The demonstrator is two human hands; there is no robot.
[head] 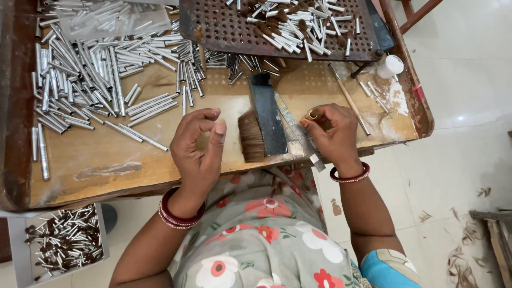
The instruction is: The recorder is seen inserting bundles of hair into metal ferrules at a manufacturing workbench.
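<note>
Over the worn wooden work tray [160,160], your two hands hover either side of the flat black-handled brush with brown bristles [262,125], which lies near the tray's front edge. Your left hand [198,146], just left of the brush, curls thumb and fingertips toward each other; whether anything sits between them you cannot tell. Your right hand [332,133], just right of the brush, pinches a small shiny metal tube [312,114] end-on between thumb and fingers. Left of the brush spreads a heap of loose silver metal tubes [96,74]. Behind the brush, a rusty perforated metal plate [224,26] carries more tubes tipped with brown bristles. A thin wooden stick [349,100] lies right of the brush.
</note>
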